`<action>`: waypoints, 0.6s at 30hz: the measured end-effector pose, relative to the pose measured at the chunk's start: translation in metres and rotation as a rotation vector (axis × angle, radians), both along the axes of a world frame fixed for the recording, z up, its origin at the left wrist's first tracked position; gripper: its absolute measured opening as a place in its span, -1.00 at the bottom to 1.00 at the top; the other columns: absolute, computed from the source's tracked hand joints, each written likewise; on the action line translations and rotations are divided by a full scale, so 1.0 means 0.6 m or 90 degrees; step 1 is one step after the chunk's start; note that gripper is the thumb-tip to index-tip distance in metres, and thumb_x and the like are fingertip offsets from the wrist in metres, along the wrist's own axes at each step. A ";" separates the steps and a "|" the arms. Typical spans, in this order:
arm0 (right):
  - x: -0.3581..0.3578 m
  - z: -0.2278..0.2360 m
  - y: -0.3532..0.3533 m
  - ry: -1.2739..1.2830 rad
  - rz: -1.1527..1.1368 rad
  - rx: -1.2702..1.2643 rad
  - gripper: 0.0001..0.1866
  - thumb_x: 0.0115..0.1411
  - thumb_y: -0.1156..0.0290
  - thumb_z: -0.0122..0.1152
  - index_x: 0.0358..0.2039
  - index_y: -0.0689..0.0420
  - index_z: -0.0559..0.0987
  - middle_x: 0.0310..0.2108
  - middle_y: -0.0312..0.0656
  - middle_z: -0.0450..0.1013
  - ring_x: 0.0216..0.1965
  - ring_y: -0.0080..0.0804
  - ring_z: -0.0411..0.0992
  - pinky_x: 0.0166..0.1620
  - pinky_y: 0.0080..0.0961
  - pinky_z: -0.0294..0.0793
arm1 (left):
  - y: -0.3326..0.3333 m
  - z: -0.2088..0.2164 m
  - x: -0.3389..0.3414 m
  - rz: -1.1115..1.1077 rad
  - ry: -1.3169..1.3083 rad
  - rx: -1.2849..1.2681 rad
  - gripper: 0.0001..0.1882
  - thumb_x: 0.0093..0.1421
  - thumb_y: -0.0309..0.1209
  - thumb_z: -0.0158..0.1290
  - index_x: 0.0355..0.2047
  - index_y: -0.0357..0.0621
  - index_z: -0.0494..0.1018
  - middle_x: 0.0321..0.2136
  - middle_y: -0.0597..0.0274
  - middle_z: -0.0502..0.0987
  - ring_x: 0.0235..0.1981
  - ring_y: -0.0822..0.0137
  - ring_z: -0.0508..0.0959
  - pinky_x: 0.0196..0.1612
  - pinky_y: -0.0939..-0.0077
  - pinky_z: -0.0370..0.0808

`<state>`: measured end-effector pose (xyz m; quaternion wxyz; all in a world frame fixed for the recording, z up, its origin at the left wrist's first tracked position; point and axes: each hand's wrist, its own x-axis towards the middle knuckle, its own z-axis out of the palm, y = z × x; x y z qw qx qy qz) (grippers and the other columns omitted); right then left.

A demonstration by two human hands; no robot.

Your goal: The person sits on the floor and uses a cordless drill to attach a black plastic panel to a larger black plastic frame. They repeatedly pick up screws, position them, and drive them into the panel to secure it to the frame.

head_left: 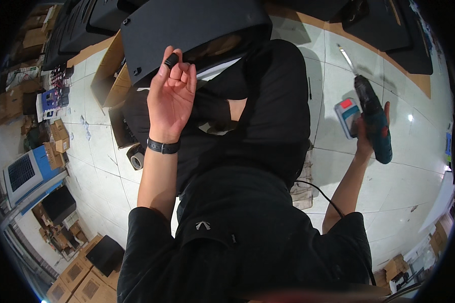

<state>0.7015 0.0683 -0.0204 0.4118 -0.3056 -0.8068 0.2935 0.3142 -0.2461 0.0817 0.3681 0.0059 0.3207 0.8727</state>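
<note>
My left hand (173,101) is raised palm up over my left leg. Its thumb and fingers pinch a small black ribbed, cylinder-like piece (171,61). Out to the right, my right hand (363,139) grips a cordless drill (373,113) with a dark teal and black body and a red-marked battery. From the drill's chuck a long bit (347,58) points forward, away from me. Just beyond my left hand is a large black cabinet (187,25), like a speaker box, with small black feet at its left corners. The right hand's fingers are partly hidden behind the drill.
An open cardboard box (106,76) stands left of the cabinet, with a smaller box of dark parts (120,126) and a tape roll (135,157) nearer me. More black cabinets (394,35) stand far right on cardboard. Stacked cartons (81,275) lie lower left. A black cable (321,192) runs beside my right side.
</note>
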 end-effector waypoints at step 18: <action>-0.200 0.092 -0.213 -0.073 0.272 -0.259 -0.08 -0.02 0.07 0.64 0.32 0.16 0.48 0.11 -0.12 0.59 0.06 -0.28 0.60 0.20 -0.35 0.56 | -0.109 0.071 -0.022 0.138 0.478 -0.161 -0.43 0.25 -0.62 0.28 0.25 -0.19 0.38 0.12 0.04 0.56 0.13 0.27 0.59 0.13 0.47 0.59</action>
